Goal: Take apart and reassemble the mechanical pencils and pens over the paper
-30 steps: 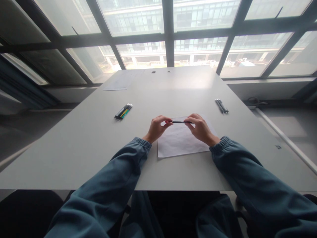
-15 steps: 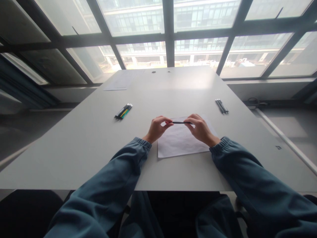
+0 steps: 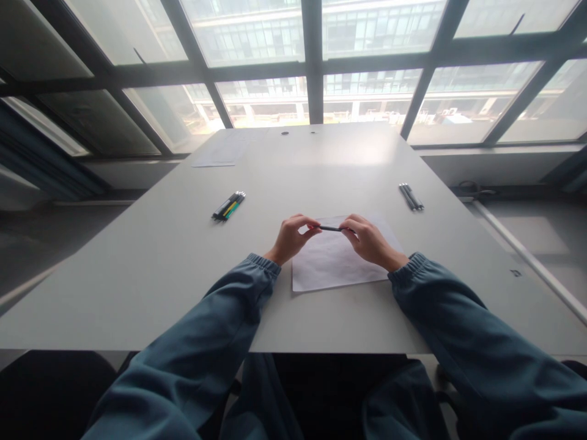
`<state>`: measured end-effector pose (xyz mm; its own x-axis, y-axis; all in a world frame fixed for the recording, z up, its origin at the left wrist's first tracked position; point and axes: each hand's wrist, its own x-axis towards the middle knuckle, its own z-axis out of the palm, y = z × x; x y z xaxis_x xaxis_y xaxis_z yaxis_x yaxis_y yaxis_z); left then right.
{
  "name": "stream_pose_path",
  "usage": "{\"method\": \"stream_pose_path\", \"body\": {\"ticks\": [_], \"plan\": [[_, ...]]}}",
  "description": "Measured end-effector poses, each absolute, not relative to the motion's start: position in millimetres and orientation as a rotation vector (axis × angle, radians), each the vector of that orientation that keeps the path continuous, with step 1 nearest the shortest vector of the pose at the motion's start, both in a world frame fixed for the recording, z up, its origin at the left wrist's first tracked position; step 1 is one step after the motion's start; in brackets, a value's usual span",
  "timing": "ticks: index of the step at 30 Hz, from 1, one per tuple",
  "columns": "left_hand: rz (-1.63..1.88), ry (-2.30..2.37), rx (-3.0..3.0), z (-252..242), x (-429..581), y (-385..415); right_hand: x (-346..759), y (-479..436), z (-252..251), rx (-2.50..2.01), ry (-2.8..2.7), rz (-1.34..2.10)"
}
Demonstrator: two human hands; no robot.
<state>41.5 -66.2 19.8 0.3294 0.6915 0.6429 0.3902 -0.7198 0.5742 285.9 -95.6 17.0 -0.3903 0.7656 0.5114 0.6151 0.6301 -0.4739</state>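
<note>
A dark pen (image 3: 331,228) is stretched level between my two hands, above a sheet of white paper (image 3: 337,266). My left hand (image 3: 294,236) pinches its left end between thumb and fingers. At the other end, my right hand (image 3: 367,240) is closed on the pen in the same kind of pinch. Both ends of the pen are partly hidden by my fingertips. The paper lies slightly turned on the white table (image 3: 183,269), with its right part under my right hand and wrist.
Several pens (image 3: 228,206), some with yellow and green on them, lie bunched to the left. Another small group of grey pens (image 3: 411,197) lies to the right. More paper (image 3: 220,150) rests at the far left, near the windows (image 3: 371,98).
My right hand has shifted slightly along the pen, and the pen's right end has dipped a little. My left hand stays in place.
</note>
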Motion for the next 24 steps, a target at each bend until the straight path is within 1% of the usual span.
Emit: {"method": "stream_pose_path", "body": {"ticks": [9, 13, 24], "plan": [[1.346, 0.935, 2.330, 18.3, 41.3, -64.7, 285.8, -95.1, 15.5, -1.126, -2.149, 0.280], [1.279, 0.927, 2.301, 17.0, 40.9, -63.2, 285.4, -95.0, 15.4, -1.106, -2.126, 0.268], [1.161, 1.126, 2.261, 14.9, 38.2, -61.5, 284.6, -97.0, 18.0, -1.101, -2.125, 0.264]]}}
